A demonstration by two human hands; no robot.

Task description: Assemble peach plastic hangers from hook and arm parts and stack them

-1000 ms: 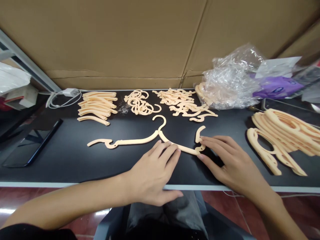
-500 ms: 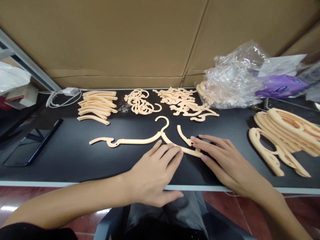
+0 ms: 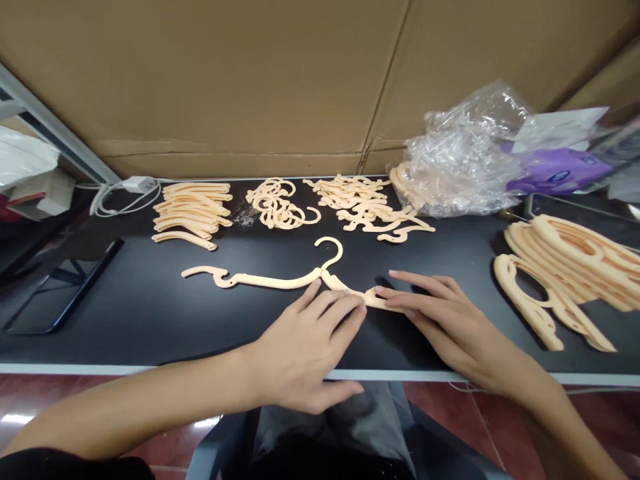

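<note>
A pale cream plastic folding hanger (image 3: 277,283) lies on the black table, its hook (image 3: 341,252) curving up from the centre joint. A wavy end piece (image 3: 220,275) extends from its left arm. My left hand (image 3: 305,350) rests palm down with fingers stretched over the right arm (image 3: 334,283), partly covering it. Spread fingers of my right hand (image 3: 453,323) touch a second end piece (image 3: 370,295) and the right arm's outer end, hiding much of both. Neither hand is wrapped round anything.
Behind lie piles of straight arms (image 3: 193,210), hooks (image 3: 283,207) and wavy end pieces (image 3: 365,200). Folded hangers (image 3: 575,267) are stacked at right, near a clear plastic bag (image 3: 460,160) and a purple pack (image 3: 560,170). A phone (image 3: 65,287) and white cable (image 3: 107,200) are at left.
The right end piece, which stuck up away from the arm, has swung down against it under my right fingers. The hook has tilted to the right. My left hand stays in place.
</note>
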